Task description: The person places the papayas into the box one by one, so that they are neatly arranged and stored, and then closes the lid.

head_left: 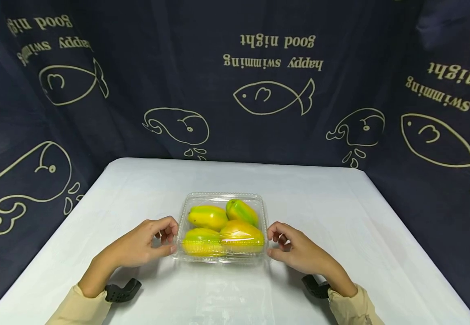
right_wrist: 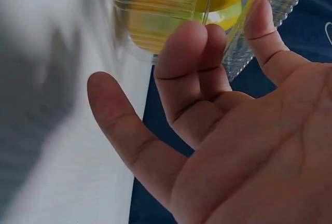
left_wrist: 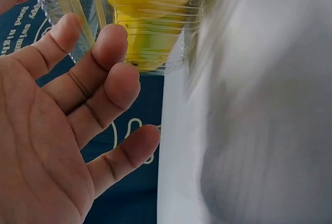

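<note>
A clear plastic clamshell box (head_left: 223, 260) with a beaded rim stands on the white table, its lid over several smooth yellow-green fruits (head_left: 241, 237) that look like mangoes. At its left side my left hand (head_left: 147, 241) lightly grips the rim between thumb and bent fingers. Opposite it, my right hand (head_left: 296, 248) has thumb and curled fingertips at the right rim. In the left wrist view, index and middle fingertips (left_wrist: 111, 40) meet the box wall while the little finger hangs free. In the right wrist view, the fingers (right_wrist: 179, 53) overlap the box side.
The white-covered table (head_left: 324, 198) spreads around the box. Behind and on both sides hangs a dark blue curtain (head_left: 267, 135) with fish, whales and lettering. Black wrist bands (head_left: 122, 291) sit below beige sleeves (head_left: 81, 309).
</note>
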Motion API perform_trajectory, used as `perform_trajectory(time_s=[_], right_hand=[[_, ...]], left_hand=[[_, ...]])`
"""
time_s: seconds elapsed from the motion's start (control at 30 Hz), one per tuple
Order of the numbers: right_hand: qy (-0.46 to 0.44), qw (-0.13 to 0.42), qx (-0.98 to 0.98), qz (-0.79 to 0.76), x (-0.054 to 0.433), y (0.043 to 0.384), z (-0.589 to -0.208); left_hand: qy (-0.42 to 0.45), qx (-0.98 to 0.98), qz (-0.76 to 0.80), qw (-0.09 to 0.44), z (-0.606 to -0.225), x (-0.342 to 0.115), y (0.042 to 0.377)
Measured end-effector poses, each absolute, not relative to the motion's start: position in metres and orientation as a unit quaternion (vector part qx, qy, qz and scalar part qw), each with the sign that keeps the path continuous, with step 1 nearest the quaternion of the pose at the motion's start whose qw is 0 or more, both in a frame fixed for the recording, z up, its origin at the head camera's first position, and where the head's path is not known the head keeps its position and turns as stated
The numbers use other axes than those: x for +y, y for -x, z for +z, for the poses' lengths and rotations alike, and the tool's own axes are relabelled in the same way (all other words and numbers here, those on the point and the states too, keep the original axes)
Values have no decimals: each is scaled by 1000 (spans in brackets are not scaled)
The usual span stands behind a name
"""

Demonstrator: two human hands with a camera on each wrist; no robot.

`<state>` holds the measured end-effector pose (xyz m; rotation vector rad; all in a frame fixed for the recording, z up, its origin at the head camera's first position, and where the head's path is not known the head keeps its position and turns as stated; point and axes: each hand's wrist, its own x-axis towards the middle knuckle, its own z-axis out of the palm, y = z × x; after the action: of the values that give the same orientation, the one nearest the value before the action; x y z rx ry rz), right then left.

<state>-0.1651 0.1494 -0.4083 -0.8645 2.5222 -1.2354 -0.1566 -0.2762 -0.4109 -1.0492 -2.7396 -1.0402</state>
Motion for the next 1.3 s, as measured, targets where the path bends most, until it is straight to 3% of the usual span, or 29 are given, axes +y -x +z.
perform_trajectory(time_s=[0.53,0.83,1.3], right_hand=[[271,151,843,-440,150,170,-411],[250,224,798,-501,147,172,-414],[252,238,778,-525,144,174,-417]], left_hand=[[331,-870,-365,-33,-414,-275,160],[298,-844,-429,-125,-413,-277,163],[269,-749,-557,-238,-417,-277,163]])
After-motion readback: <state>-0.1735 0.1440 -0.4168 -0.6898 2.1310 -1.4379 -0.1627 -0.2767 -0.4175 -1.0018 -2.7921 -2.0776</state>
